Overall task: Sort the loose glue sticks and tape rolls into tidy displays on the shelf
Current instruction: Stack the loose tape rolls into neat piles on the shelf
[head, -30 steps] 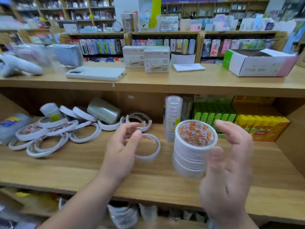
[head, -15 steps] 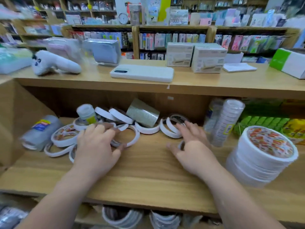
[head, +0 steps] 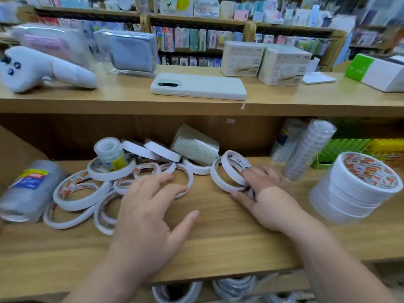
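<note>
Loose white tape rolls (head: 74,205) are scattered flat and overlapping on the left of the light wooden shelf (head: 218,241). They are touched by the left hand (head: 148,211), whose fingers are spread and nearly straight, nothing being gripped. Two rolls standing on edge (head: 219,183) are touched by the outstretched fingers of the right hand (head: 271,204). A neat white stack (head: 354,193) is seen at the right.

Two bare forearms enter from the lower edge of the view. The left grip (head: 147,212) and the right grip (head: 271,206) are bare hands with slender fingers and short, plain nails; the right one shows slightly blurred.
</note>
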`<state>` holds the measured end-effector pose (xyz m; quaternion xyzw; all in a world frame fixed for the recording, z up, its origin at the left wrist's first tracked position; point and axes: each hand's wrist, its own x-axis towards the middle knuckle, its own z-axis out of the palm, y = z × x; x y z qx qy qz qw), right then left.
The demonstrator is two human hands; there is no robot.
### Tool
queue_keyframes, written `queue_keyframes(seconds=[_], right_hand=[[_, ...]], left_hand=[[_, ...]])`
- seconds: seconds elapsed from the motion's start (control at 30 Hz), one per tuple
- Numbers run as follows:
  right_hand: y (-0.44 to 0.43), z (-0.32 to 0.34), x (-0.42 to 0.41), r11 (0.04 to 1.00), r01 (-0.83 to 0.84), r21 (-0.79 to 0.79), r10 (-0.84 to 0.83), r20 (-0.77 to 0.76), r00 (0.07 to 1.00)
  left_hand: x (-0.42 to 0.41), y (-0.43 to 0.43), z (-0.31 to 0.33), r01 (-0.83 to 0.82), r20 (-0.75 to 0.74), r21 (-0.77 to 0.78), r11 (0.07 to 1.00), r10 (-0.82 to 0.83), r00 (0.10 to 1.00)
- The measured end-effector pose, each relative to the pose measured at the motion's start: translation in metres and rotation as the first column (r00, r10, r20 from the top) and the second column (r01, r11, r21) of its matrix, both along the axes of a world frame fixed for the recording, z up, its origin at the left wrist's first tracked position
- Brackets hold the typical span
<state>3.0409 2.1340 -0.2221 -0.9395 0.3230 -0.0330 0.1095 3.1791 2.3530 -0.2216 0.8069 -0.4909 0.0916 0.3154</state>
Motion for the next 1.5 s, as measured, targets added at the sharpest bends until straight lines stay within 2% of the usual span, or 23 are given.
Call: queue_keyframes(seconds=[0.07,0.13,0.23,0.37,0.53,0.6,0.67,0.73,0.77,0.8,0.9,0.93,1.0,1.07,1.2,1.37,1.5], right_hand=[[0.009,-0.001,-0.014,0.994,-0.105,0.023,0.105,0.019,0.994],[0.015,-0.004,-0.028,0.975,-0.221,0.013,0.221,0.012,0.975],[0.025,-0.006,-0.039,0.950,-0.313,0.016,0.313,0.028,0.949],[0.027,-0.011,-0.043,0.922,-0.386,0.032,0.377,0.158,0.913],[0.022,-0.007,-0.049,0.899,-0.397,0.187,0.278,0.459,0.844],[0.021,-0.012,-0.051,0.927,-0.350,0.135,0.195,0.624,0.757],[0.021,-0.017,-0.054,0.967,-0.243,0.073,0.097,0.780,0.619],[0.020,-0.021,-0.059,0.990,-0.135,0.040,0.038,0.847,0.530],[0.018,-0.022,-0.063,0.994,-0.101,0.032,0.026,0.847,0.531],[0.015,-0.023,-0.067,0.996,-0.084,0.042,0.014,0.816,0.578],[0.007,-0.025,-0.078,0.988,-0.087,0.128,0.009,0.514,0.858],[0.004,-0.027,-0.080,0.988,-0.096,0.125,0.038,0.405,0.914],[0.001,-0.031,-0.081,0.989,-0.126,0.080,0.100,0.267,0.958],[-0.002,-0.032,-0.080,0.986,-0.153,0.062,0.132,0.267,0.955],[-0.007,-0.034,-0.084,0.976,-0.165,0.143,0.104,0.361,0.927],[-0.009,-0.023,-0.082,0.931,-0.172,0.321,-0.063,0.606,0.793],[0.004,0.002,-0.054,0.895,-0.385,0.223,0.185,0.602,0.777]], left_hand=[[-0.009,0.000,0.001,0.071,0.006,-0.073,0.995,-0.071,0.997],[-0.015,-0.002,0.001,0.131,-0.073,-0.104,0.986,-0.139,0.988],[-0.018,-0.012,0.000,0.204,-0.211,0.020,0.979,-0.195,0.958],[-0.016,-0.030,-0.004,0.314,-0.255,0.234,0.920,-0.253,0.933],[-0.011,-0.050,-0.004,0.324,-0.281,0.286,0.902,-0.244,0.928],[-0.011,-0.053,-0.002,0.313,-0.283,0.286,0.906,-0.232,0.931],[-0.012,-0.052,0.001,0.304,-0.289,0.283,0.910,-0.221,0.932],[-0.013,-0.046,0.003,0.297,-0.307,0.275,0.914,-0.209,0.928],[-0.014,-0.043,0.003,0.296,-0.319,0.271,0.916,-0.205,0.925],[-0.015,-0.040,0.003,0.297,-0.322,0.272,0.915,-0.204,0.924],[-0.021,-0.035,-0.001,0.287,-0.296,0.347,0.893,-0.186,0.937],[-0.024,-0.036,-0.002,0.275,-0.290,0.362,0.891,-0.173,0.941],[-0.027,-0.038,-0.005,0.252,-0.288,0.356,0.900,-0.151,0.945],[-0.028,-0.040,-0.007,0.228,-0.280,0.341,0.912,-0.133,0.951],[-0.029,-0.042,-0.010,0.197,-0.306,0.310,0.930,-0.098,0.947],[-0.030,-0.041,-0.013,0.182,-0.381,0.254,0.950,-0.075,0.921],[-0.029,-0.041,-0.012,0.195,-0.430,0.196,0.961,-0.094,0.898]])
